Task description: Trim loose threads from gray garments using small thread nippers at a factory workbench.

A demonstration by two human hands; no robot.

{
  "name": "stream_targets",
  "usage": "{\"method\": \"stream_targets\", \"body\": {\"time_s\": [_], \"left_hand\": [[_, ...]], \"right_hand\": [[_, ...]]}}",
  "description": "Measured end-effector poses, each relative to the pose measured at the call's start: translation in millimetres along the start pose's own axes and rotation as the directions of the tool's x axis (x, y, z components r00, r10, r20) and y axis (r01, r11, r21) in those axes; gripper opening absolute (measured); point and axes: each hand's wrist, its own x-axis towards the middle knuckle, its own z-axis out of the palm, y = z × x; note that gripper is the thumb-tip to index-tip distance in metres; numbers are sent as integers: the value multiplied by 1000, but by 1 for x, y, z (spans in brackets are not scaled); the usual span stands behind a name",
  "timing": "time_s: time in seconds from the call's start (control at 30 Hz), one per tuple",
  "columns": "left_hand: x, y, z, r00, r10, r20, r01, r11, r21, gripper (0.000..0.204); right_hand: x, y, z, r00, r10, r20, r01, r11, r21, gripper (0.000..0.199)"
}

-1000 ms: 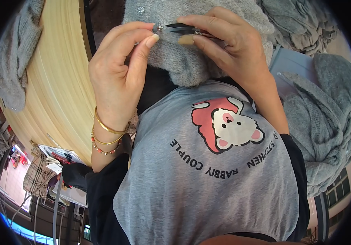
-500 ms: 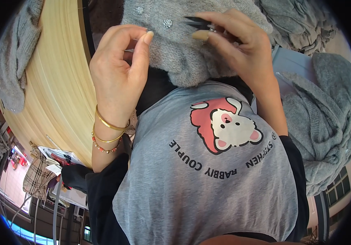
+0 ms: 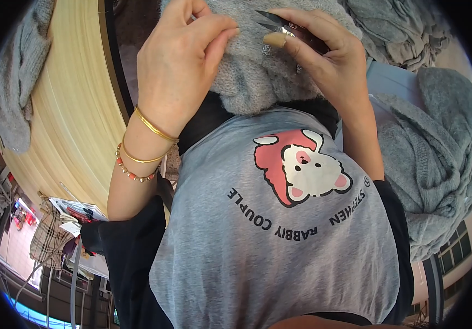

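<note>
We pinch the grey knit garment (image 3: 252,77) with our left hand (image 3: 184,60), fingers together, while our right hand (image 3: 315,55), just beside it on the garment, clamps small snips (image 3: 271,22).

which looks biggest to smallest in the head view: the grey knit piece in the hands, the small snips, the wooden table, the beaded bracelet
1. wooden table
2. grey knit piece, partly covered by both hands, so its full extent is unsure
3. beaded bracelet
4. small snips; these last two look close, and the right hand hides much of the snips.

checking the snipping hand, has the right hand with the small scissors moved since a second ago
Yes. The right hand with the small scissors has shifted up the grey knit garment, away from the cartoon print on the shirt.
</note>
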Motion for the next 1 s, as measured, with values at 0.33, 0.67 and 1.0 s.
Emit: {"method": "stream_targets", "body": {"time_s": [0.33, 0.67, 1.0], "left_hand": [[-14, -42, 34, 973, -187, -135, 79, 819, -569, 11], [-16, -40, 32, 938, -334, 97, 255, 470, -845, 15], [-16, -38, 33, 942, -325, 85, 228, 431, -873, 15]], "right_hand": [[6, -7, 8, 990, -31, 140, 20, 997, 79, 29], [8, -4, 11, 975, -129, 179, 147, 985, -93, 25], [9, -9, 10, 965, -163, 203, 203, 960, -193, 25]]}}
